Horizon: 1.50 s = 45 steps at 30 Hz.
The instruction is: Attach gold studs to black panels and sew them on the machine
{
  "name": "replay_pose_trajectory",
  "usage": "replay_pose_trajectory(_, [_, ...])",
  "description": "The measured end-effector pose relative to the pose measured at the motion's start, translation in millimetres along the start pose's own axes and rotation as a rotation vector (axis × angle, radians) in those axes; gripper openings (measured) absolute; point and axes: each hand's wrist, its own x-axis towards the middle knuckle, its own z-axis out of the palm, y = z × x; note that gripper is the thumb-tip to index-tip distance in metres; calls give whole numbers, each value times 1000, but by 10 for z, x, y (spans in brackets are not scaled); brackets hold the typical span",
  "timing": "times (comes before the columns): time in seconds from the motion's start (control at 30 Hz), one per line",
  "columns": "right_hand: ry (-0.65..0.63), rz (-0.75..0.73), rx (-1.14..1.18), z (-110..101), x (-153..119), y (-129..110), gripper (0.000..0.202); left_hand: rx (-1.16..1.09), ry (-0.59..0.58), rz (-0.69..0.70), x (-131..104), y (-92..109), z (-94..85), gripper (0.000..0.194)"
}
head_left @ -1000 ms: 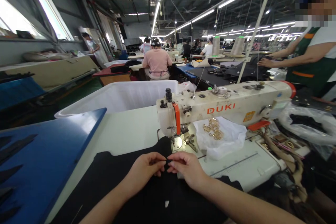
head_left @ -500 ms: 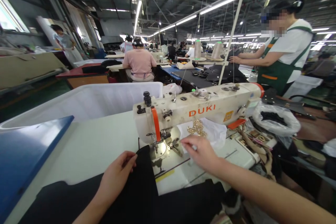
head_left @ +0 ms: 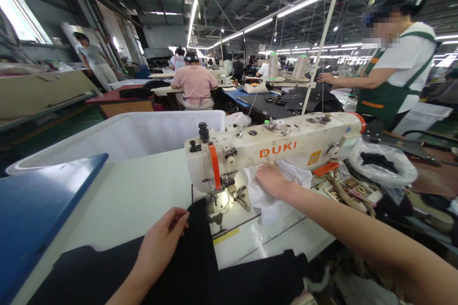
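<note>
My left hand point(head_left: 164, 236) pinches the upper edge of a black fabric piece point(head_left: 198, 252) between thumb and fingers, left of the needle area. The fabric spreads over the front of the table. My right hand point(head_left: 274, 181) reaches under the arm of the white sewing machine point(head_left: 246, 140), fingers bent down together onto a pile of small gold-coloured metal pieces point(head_left: 274, 164). The pile lies on a white cloth point(head_left: 295, 174) and is mostly covered by the hand. What these fingertips hold, if anything, is hidden. The machine's presser foot point(head_left: 216, 195) stands just beyond the fabric's edge.
A blue board point(head_left: 53, 200) lies at the left of the white table point(head_left: 143, 181). Behind stands a large white bin point(head_left: 143, 128). A plastic bag of black pieces point(head_left: 381, 162) sits right of the machine. A co-worker in a green apron point(head_left: 384, 86) stands back right.
My right hand has moved forward from beside the presser foot onto the gold pieces, covering most of them. My left hand keeps its pinch on the fabric. The view has shifted slightly.
</note>
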Motion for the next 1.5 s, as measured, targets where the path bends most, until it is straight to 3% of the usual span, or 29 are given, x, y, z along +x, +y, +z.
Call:
replay_pose_trajectory(0.13, [24, 19, 103, -88, -7, -4, 13, -15, 9, 10, -14, 35, -6, 32])
replay_pose_trajectory(0.27, [85, 23, 294, -194, -154, -44, 10, -44, 1, 10, -3, 18, -8, 33])
replay_pose_trajectory(0.37, [93, 37, 456, -213, -348, -126, 22, -41, 3, 2, 14, -5, -6, 34])
replay_pose_trajectory(0.43, [57, 91, 725, -201, -494, -225, 28, -38, 5, 1, 17, -13, -2, 34])
replay_pose_trajectory(0.57, [-150, 327, 1543, -155, -755, -479, 26, -46, -10, 7, -14, -23, 15, 34])
replay_pose_trajectory(0.7, [-324, 371, 1809, -66, -896, -653, 21, -66, -5, 15, -75, -25, 33, 34])
replay_pose_trajectory(0.87, [-363, 406, 1862, 102, -949, -793, 23, -146, 9, 22, -138, -8, 46, 29])
replay_pose_trajectory(1.1, [-222, 529, 1735, 537, -822, -1120, 30, -357, -12, 15, -161, -29, 33, 35])
replay_pose_trajectory(1.3, [-65, 416, 1487, 866, -567, -1238, 45, -469, -76, 5, -170, -51, 7, 36])
replay_pose_trajectory(1.5, [-88, 306, 1297, 916, -519, -1225, 47, -524, -131, -19, -172, -38, 20, 39])
